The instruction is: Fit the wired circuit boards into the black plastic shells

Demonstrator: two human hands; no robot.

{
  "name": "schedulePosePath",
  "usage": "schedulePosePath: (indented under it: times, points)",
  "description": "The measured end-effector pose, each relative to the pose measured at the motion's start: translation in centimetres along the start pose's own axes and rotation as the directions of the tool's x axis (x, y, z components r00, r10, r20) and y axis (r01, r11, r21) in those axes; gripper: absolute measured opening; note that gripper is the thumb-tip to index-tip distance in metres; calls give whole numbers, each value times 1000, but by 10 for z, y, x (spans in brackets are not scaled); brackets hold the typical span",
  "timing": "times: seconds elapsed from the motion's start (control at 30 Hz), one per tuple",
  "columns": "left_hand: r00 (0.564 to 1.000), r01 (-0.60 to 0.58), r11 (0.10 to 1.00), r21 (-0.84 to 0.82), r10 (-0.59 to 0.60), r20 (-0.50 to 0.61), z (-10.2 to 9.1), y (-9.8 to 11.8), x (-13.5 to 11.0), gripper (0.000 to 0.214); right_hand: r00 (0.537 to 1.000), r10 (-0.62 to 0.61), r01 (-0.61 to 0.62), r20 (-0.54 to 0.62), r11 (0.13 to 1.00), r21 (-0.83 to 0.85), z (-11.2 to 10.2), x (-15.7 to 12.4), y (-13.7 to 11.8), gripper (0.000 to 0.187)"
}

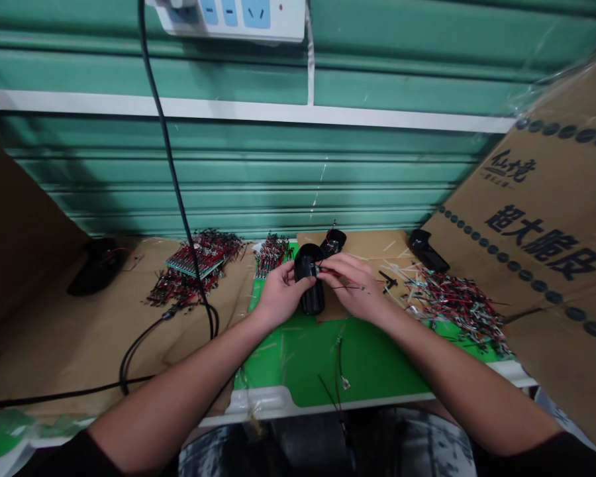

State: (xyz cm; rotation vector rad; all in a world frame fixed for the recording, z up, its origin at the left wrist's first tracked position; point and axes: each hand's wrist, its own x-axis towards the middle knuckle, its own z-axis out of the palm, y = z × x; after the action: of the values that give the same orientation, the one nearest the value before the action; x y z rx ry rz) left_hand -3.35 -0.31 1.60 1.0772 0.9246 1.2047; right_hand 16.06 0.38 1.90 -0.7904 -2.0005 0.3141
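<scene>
My left hand is wrapped round a black oval plastic housing, held upright over the green mat. My right hand is on the housing's right side, its fingers pinched on thin red and black wires that run into the top of the housing. Both forearms reach in from the bottom of the view.
Piles of red and black wired parts lie at the left, centre and right. Other black housings sit behind. A black cable hangs from a power strip. A printed cardboard sheet leans at right.
</scene>
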Motion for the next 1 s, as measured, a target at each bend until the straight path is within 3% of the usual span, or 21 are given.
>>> schedulePosePath:
  times: [0.3,0.73,0.87,1.0]
  points:
    - [1000,-19,1000,-2,19,-1,1,-1,0,44,999,-3,4,39,1000,-17,-2,0,0,22]
    - [1000,-13,1000,-26,13,-20,0,-3,1,44,993,113,-115,40,991,67,-1,2,-3,20]
    - [1000,-11,1000,-25,10,-20,0,-3,2,45,971,237,-239,33,955,174,2,1,-6,20]
    - [1000,-26,999,-21,25,-7,0,-3,1,44,887,454,-455,87,825,335,7,-2,-4,29]
